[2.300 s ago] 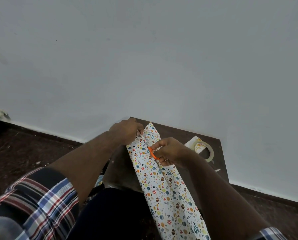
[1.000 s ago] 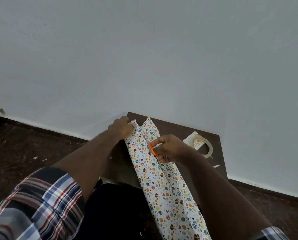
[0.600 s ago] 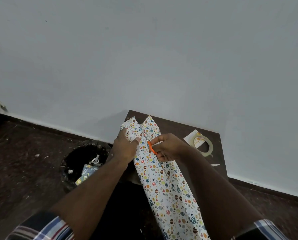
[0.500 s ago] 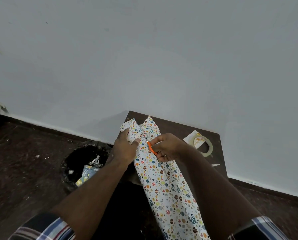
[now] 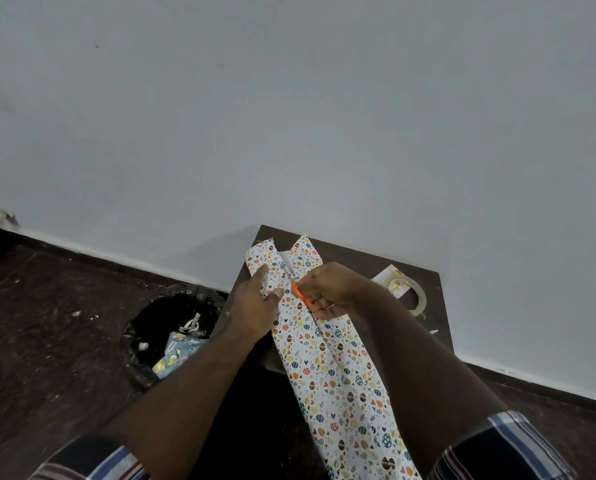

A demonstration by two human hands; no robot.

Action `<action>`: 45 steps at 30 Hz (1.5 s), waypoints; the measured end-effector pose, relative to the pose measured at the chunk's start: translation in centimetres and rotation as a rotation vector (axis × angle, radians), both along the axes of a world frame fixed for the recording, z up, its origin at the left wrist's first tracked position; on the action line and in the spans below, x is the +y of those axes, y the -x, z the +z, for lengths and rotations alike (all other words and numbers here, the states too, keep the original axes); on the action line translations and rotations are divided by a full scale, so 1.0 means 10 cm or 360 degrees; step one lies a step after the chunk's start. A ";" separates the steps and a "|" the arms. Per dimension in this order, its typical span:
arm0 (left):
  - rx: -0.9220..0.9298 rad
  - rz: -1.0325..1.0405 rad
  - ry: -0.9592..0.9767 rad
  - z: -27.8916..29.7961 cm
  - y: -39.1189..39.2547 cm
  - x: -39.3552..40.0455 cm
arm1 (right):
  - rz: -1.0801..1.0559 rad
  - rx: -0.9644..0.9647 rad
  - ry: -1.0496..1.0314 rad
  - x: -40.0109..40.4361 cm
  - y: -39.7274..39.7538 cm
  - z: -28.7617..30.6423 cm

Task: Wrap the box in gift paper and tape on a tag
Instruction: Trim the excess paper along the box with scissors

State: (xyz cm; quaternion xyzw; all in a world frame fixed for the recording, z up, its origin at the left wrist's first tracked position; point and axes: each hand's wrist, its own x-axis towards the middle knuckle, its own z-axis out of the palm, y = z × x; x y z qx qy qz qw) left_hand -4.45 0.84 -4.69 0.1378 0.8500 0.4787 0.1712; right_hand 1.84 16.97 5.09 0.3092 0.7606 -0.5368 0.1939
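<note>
A long strip of gift paper (image 5: 338,372) with a coloured egg pattern runs from my lap onto a small dark brown table (image 5: 358,261). Its far end is split into two flaps by a cut. My right hand (image 5: 327,289) grips orange-handled scissors (image 5: 301,297), whose blades lie in the cut between the flaps. My left hand (image 5: 255,306) pinches the left flap of the paper beside the scissors. A roll of clear tape (image 5: 416,296) lies on the table to the right, over a white gift tag (image 5: 391,280). No box is visible.
A black bin (image 5: 172,334) with paper scraps stands on the dark floor left of the table. A pale wall rises directly behind the table. A small white scrap (image 5: 433,331) lies at the table's right edge.
My left hand came off the far end of the paper and now holds the left flap nearer to me. The flaps have spread apart, and the bin came into view.
</note>
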 end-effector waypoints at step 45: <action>0.0095 -0.0107 0.0016 -0.13 0.03 -0.01 | -0.0130 0.0077 0.0090 -0.07 0.20 -0.06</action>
